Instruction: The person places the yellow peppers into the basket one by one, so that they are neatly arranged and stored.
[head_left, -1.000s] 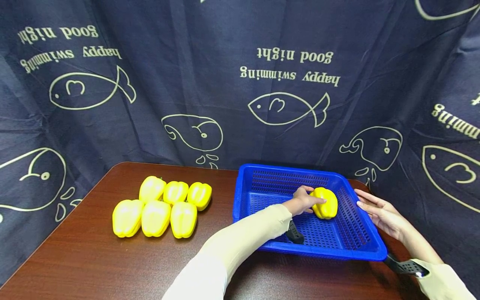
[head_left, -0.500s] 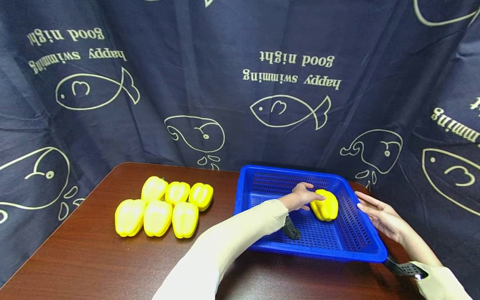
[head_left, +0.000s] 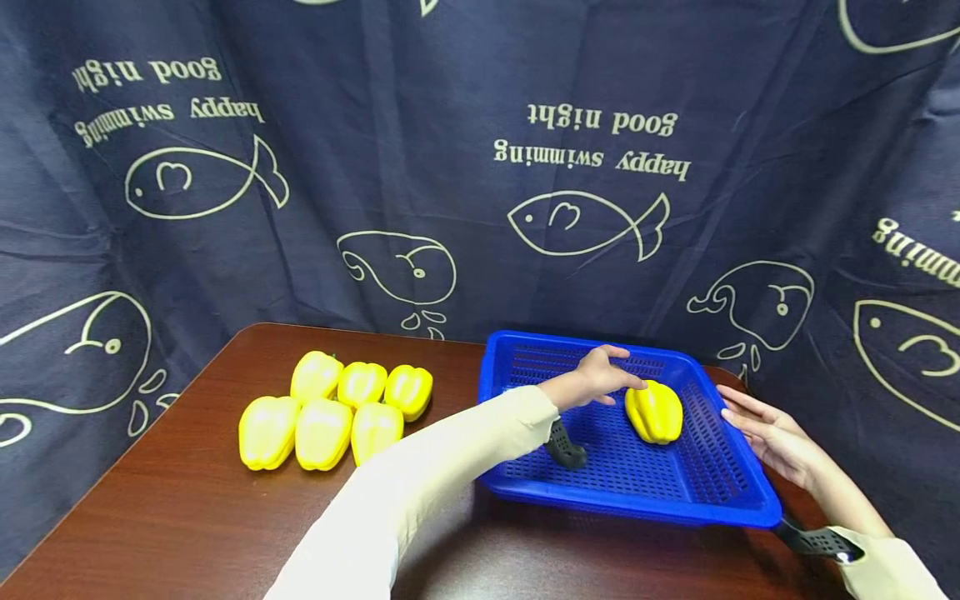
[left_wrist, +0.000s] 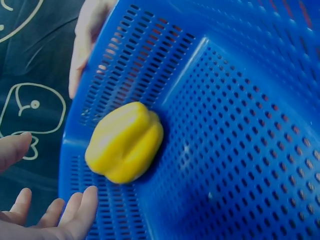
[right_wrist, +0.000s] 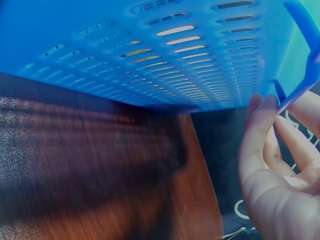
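Observation:
One yellow bell pepper (head_left: 654,412) rests inside a blue plastic basket (head_left: 600,504), near its right wall. My left hand (head_left: 603,375) hovers over the basket just left of that pepper, fingers spread and holding nothing. In the left wrist view, the left fingers (left_wrist: 85,212) are apart from the pepper (left_wrist: 125,142). My right hand (head_left: 776,437) is at the basket's right rim, outside it. In the right wrist view, the right hand (right_wrist: 275,165) pinches the rim's lip between its fingertips.
Several more yellow bell peppers (head_left: 322,433) sit in two rows at the left of the brown table (head_left: 187,500); my left sleeve partly covers one. A dark blue curtain (head_left: 420,167) with fish drawings hangs behind. Black wrist mounts (head_left: 566,446) hang below both hands.
My left hand has let go of the bell pepper and drawn back to the left, fingers spreading. The pepper stays in the basket. The right hand keeps its place at the rim.

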